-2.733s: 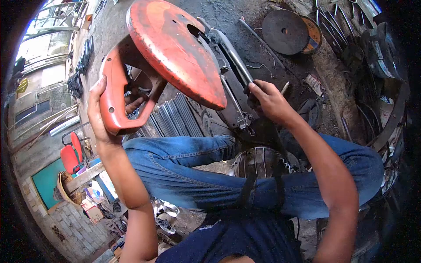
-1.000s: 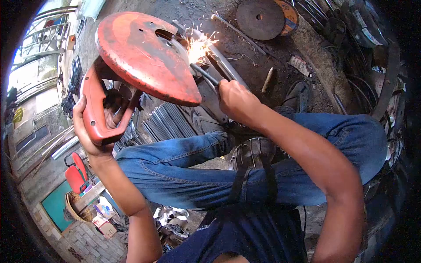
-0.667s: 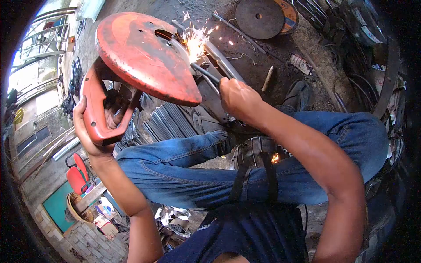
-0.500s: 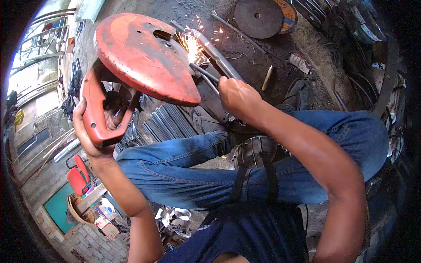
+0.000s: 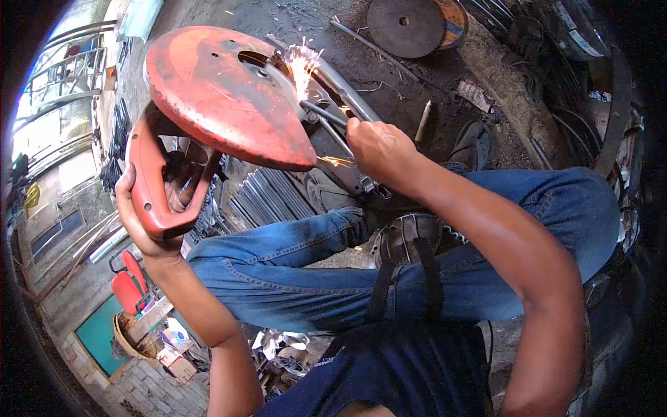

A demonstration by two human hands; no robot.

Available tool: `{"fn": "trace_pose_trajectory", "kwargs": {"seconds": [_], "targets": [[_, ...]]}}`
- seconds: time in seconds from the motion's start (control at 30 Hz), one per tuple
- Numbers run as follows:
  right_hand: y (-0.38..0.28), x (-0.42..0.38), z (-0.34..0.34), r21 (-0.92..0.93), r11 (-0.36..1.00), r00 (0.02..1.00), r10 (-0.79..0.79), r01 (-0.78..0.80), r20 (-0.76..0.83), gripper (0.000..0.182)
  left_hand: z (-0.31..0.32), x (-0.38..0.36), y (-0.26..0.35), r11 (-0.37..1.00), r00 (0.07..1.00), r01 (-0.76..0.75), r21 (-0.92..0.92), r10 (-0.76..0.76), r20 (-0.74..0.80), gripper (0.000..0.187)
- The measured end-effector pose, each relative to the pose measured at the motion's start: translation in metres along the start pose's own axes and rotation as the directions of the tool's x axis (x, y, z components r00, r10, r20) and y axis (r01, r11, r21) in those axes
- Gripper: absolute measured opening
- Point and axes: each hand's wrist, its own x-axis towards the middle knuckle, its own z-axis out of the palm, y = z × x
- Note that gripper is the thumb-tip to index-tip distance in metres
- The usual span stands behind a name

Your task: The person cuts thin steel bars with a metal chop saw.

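My left hand (image 5: 149, 222) is wrapped round the red handle (image 5: 149, 177) of a cut-off saw, whose worn red blade guard (image 5: 222, 97) hides most of the disc. In my right hand (image 5: 382, 149), closed fingers grip a dark metal rod (image 5: 325, 112). The rod's far end lies beside the guard's right edge, at the cutting spot. Bright sparks (image 5: 302, 69) fly up there, in front of a grey metal bar (image 5: 351, 94). A few orange sparks also show below the rod.
Two round discs (image 5: 406, 26) lie on the floor at the top. Near my sandalled feet are a bundle of metal rods (image 5: 271, 198) and a pale marker-like stick (image 5: 424, 121). A red chair (image 5: 127, 288) and a basket (image 5: 125, 337) stand at lower left.
The saw's handle and my left hand sit slightly lower in view. The spark spray now points more upward, and fresh sparks show below the rod. Both hands keep their hold.
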Motion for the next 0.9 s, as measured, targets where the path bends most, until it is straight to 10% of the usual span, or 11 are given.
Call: {"fn": "trace_pose_trajectory", "kwargs": {"seconds": [0.9], "targets": [[-0.012, -0.023, 0.0, 0.304, 0.951, 0.995, -0.016, 0.047, -0.103, 0.011, -0.011, 0.007, 0.001, 1.0, 1.0, -0.015, 0.017, 0.015, -0.009, 0.061]]}}
